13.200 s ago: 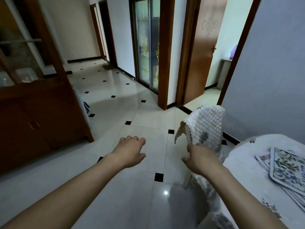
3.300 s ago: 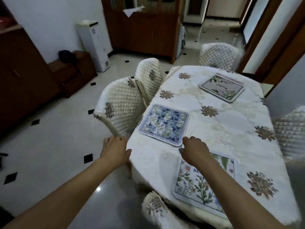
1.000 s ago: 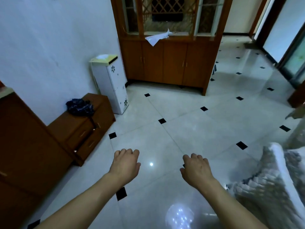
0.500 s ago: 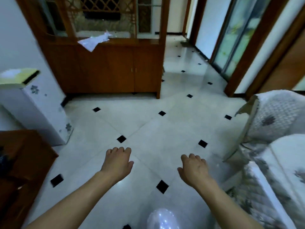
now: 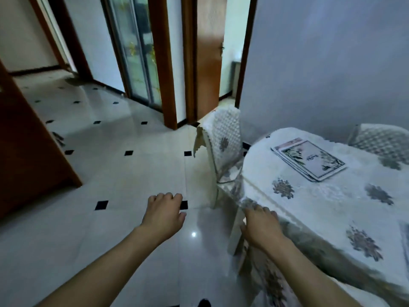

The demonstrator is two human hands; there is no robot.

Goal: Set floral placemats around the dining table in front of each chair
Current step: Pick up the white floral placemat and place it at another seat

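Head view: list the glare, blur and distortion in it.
Head view: dim, bluish light; a small bright glare spot on the glossy floor; door frames splay apart toward the top, wide-angle distortion; the tablecloth edge by the right hand is smeared with blur; the print on the placemat stack is too soft to read.

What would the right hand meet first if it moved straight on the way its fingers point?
Probably the draped tablecloth at the near corner, just beyond the right hand. Depth is unclear, and the covered chair stands farther along that line.
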